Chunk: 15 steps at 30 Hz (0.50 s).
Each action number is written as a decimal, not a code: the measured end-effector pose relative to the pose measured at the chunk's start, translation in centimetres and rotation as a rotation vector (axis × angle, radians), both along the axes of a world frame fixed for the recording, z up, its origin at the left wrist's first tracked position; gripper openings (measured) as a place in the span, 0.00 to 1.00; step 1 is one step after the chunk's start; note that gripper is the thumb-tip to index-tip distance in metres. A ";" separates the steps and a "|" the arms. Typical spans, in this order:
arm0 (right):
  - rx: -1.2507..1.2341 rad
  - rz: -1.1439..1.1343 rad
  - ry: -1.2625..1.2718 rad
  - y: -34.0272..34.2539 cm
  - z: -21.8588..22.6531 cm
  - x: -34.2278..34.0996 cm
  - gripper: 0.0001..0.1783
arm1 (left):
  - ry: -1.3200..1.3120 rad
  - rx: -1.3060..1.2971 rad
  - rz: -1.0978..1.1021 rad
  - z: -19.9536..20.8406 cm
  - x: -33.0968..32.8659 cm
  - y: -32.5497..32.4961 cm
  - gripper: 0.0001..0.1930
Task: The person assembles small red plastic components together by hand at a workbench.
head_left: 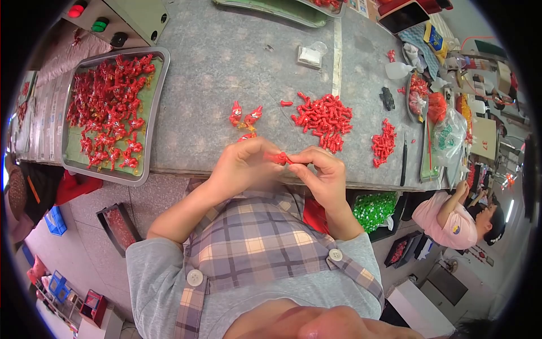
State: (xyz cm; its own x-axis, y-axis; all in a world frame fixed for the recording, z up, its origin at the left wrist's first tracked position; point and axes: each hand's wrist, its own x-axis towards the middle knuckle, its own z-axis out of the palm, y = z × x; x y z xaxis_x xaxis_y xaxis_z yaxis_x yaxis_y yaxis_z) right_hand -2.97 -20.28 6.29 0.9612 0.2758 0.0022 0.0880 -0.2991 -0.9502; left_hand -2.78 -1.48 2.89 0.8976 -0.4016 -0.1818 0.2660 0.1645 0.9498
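Because your left hand (240, 166) and right hand (322, 175) meet at one glossy red piece (278, 158) by the table's near edge, steady it with the left and let the right fingertips do the fine work. Both hands are closed to narrow pinches on it; fingers cover so much that I cannot tell whether it is one part or two. Keep your grip light, as so smooth a surface could slip, and square up any joint before pressing.

Ahead, stubby, knobbed pieces with a plastic-looking shine form a larger red pile (322, 116) and a smaller red pile (384, 144). Red figures (253, 116) with silvery patches and amber ends lie beyond your left hand; more crowd the round-cornered metal tray (160, 79), lined in green. The mottled grey tabletop (197, 85) looks matte.
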 end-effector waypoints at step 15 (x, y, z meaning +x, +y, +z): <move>0.077 -0.012 0.099 -0.1 -0.4 -0.1 0.07 | 0.127 -0.051 -0.035 -0.4 0.0 0.0 0.10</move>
